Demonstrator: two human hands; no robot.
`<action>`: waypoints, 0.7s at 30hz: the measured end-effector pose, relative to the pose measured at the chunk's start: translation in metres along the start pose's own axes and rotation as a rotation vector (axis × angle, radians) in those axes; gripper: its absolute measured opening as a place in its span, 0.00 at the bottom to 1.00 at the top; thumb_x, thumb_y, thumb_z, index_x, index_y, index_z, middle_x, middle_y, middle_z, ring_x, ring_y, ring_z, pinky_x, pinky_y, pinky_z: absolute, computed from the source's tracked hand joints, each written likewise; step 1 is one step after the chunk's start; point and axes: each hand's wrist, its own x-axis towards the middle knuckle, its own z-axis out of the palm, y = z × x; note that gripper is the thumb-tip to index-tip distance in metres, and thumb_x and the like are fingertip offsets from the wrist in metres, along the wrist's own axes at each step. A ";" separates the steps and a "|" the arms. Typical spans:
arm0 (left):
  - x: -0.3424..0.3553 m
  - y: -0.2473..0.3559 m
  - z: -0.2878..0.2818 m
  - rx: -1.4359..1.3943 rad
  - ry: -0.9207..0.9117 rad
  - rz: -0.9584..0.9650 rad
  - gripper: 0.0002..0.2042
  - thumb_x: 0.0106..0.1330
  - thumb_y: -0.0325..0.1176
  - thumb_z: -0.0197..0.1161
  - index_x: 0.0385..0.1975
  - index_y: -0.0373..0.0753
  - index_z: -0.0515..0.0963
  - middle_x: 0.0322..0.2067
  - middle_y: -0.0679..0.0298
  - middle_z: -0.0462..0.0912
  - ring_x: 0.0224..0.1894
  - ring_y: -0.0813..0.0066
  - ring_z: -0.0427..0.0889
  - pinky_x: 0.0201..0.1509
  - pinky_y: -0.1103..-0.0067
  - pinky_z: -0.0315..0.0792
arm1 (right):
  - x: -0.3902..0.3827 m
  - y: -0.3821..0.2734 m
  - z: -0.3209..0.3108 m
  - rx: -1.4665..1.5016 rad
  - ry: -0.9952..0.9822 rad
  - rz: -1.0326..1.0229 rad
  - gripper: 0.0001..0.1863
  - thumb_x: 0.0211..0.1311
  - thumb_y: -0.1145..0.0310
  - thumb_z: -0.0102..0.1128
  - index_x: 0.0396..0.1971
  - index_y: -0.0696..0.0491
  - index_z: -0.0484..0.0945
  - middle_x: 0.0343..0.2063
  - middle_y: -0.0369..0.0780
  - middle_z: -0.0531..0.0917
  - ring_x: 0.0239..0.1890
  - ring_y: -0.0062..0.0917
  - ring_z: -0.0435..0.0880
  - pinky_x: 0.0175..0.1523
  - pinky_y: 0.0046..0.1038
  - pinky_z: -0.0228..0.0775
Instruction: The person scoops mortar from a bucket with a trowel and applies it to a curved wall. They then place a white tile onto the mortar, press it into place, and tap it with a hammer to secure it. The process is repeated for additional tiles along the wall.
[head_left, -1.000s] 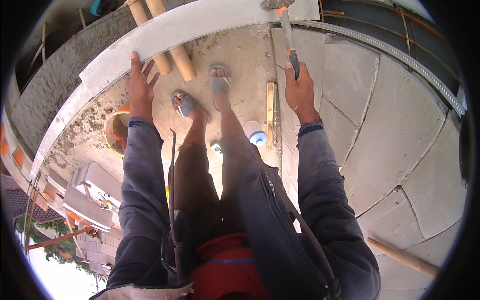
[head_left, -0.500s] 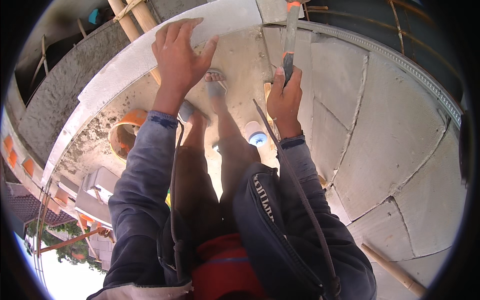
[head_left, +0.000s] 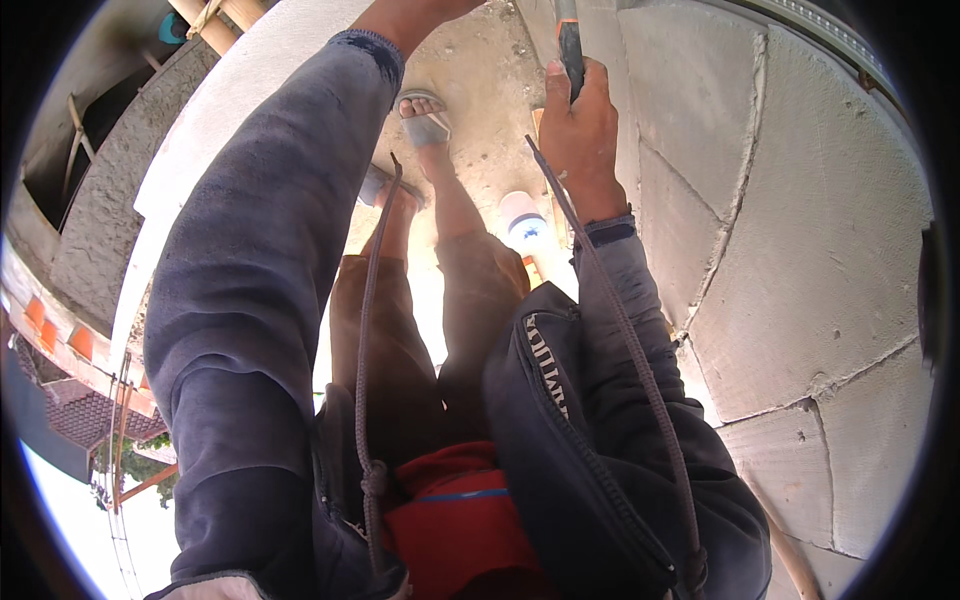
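Black with an orange band, a tool handle (head_left: 570,52) sits in the right hand (head_left: 582,130), fingers wrapped round it, by the left edge of the grey block wall (head_left: 800,220). The left hand (head_left: 422,15), well apart, is cut off above; whether it holds anything cannot be told. Below lies a pale, dusty floor (head_left: 480,90), a white-and-blue container (head_left: 523,212) near its right edge. Leftward curve a pale slab (head_left: 235,105) and, farther out, a tiled roof (head_left: 95,408).
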 end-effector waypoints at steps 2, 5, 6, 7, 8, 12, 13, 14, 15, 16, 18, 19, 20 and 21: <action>0.000 -0.001 0.010 -0.016 0.040 0.011 0.49 0.57 0.46 0.77 0.78 0.36 0.61 0.71 0.56 0.71 0.78 0.58 0.64 0.80 0.38 0.50 | -0.003 0.000 0.003 0.040 -0.014 0.031 0.21 0.81 0.55 0.55 0.56 0.60 0.70 0.33 0.57 0.87 0.36 0.58 0.88 0.44 0.51 0.78; -0.004 -0.002 0.014 -0.048 0.078 0.025 0.48 0.58 0.45 0.77 0.78 0.35 0.61 0.72 0.55 0.70 0.78 0.57 0.64 0.80 0.38 0.50 | -0.001 0.008 0.006 0.025 -0.037 0.050 0.21 0.81 0.56 0.55 0.56 0.60 0.69 0.33 0.57 0.87 0.36 0.58 0.88 0.44 0.51 0.78; -0.005 -0.002 0.015 -0.051 0.083 0.024 0.48 0.58 0.44 0.76 0.78 0.35 0.60 0.72 0.54 0.69 0.78 0.56 0.64 0.80 0.38 0.49 | 0.000 0.011 0.007 0.007 -0.043 0.054 0.21 0.81 0.57 0.55 0.56 0.61 0.69 0.33 0.58 0.87 0.36 0.58 0.88 0.44 0.51 0.78; -0.006 -0.002 0.016 -0.053 0.088 0.022 0.48 0.58 0.43 0.76 0.78 0.35 0.60 0.73 0.54 0.69 0.78 0.56 0.64 0.81 0.38 0.49 | 0.002 0.013 0.006 -0.012 -0.060 0.065 0.21 0.81 0.57 0.55 0.56 0.61 0.69 0.33 0.58 0.87 0.36 0.58 0.88 0.44 0.51 0.78; -0.005 -0.001 0.016 -0.059 0.097 0.018 0.48 0.58 0.43 0.76 0.79 0.35 0.60 0.74 0.53 0.68 0.79 0.55 0.64 0.81 0.38 0.49 | 0.005 0.013 0.005 -0.036 -0.076 0.074 0.21 0.81 0.57 0.55 0.56 0.61 0.69 0.33 0.58 0.87 0.36 0.58 0.88 0.44 0.52 0.78; -0.007 0.000 0.018 -0.072 0.081 -0.006 0.45 0.60 0.40 0.71 0.79 0.34 0.60 0.75 0.52 0.67 0.80 0.53 0.63 0.82 0.38 0.46 | 0.003 0.014 -0.002 0.004 -0.057 0.034 0.20 0.81 0.58 0.54 0.57 0.60 0.68 0.34 0.59 0.87 0.38 0.60 0.88 0.45 0.53 0.77; -0.006 -0.001 0.019 -0.071 0.084 -0.011 0.45 0.60 0.39 0.70 0.79 0.34 0.60 0.75 0.52 0.67 0.80 0.53 0.62 0.83 0.38 0.45 | 0.003 0.015 0.000 0.013 -0.067 0.036 0.20 0.81 0.58 0.54 0.57 0.60 0.68 0.34 0.59 0.87 0.38 0.60 0.88 0.45 0.53 0.77; -0.005 0.000 0.020 -0.074 0.089 -0.012 0.44 0.61 0.38 0.69 0.79 0.34 0.61 0.76 0.52 0.66 0.80 0.53 0.62 0.83 0.39 0.44 | 0.001 0.017 0.001 0.019 -0.071 0.039 0.20 0.81 0.58 0.54 0.57 0.60 0.69 0.35 0.59 0.87 0.39 0.60 0.88 0.46 0.53 0.77; -0.003 0.001 0.021 -0.075 0.091 -0.012 0.44 0.61 0.38 0.69 0.79 0.34 0.61 0.76 0.51 0.66 0.80 0.53 0.62 0.83 0.38 0.43 | 0.000 0.019 0.001 0.024 -0.075 0.043 0.21 0.82 0.57 0.54 0.58 0.60 0.69 0.35 0.59 0.87 0.39 0.59 0.88 0.46 0.53 0.77; -0.001 0.001 0.021 -0.077 0.094 -0.011 0.43 0.61 0.37 0.68 0.78 0.34 0.61 0.76 0.51 0.67 0.80 0.53 0.61 0.83 0.37 0.43 | 0.001 0.020 0.003 0.003 -0.074 0.051 0.21 0.82 0.57 0.54 0.58 0.60 0.69 0.35 0.58 0.87 0.40 0.58 0.88 0.47 0.52 0.77; -0.002 0.001 0.022 -0.056 0.084 -0.004 0.44 0.61 0.39 0.69 0.79 0.35 0.60 0.77 0.52 0.65 0.82 0.53 0.59 0.83 0.36 0.41 | 0.006 0.022 0.006 -0.041 -0.071 0.066 0.21 0.82 0.56 0.54 0.58 0.60 0.70 0.36 0.57 0.87 0.40 0.56 0.88 0.47 0.52 0.77; -0.004 0.000 0.022 -0.027 0.075 -0.003 0.46 0.61 0.42 0.70 0.80 0.36 0.59 0.79 0.52 0.63 0.83 0.53 0.57 0.82 0.35 0.40 | 0.007 0.020 0.004 -0.024 -0.065 0.061 0.22 0.82 0.55 0.54 0.58 0.60 0.71 0.36 0.57 0.87 0.40 0.56 0.88 0.47 0.51 0.77; -0.007 -0.005 0.019 0.012 0.065 -0.010 0.48 0.61 0.44 0.72 0.81 0.37 0.58 0.80 0.52 0.61 0.84 0.53 0.55 0.82 0.34 0.39 | 0.007 0.016 0.003 -0.001 -0.068 0.051 0.22 0.82 0.55 0.54 0.58 0.60 0.72 0.37 0.56 0.87 0.39 0.55 0.88 0.47 0.50 0.78; -0.011 -0.003 0.003 -0.028 0.003 -0.029 0.50 0.60 0.47 0.73 0.82 0.38 0.56 0.81 0.53 0.58 0.84 0.53 0.52 0.82 0.33 0.37 | 0.002 0.016 0.000 0.017 -0.063 0.059 0.23 0.82 0.54 0.54 0.58 0.60 0.72 0.37 0.56 0.87 0.39 0.54 0.88 0.47 0.50 0.78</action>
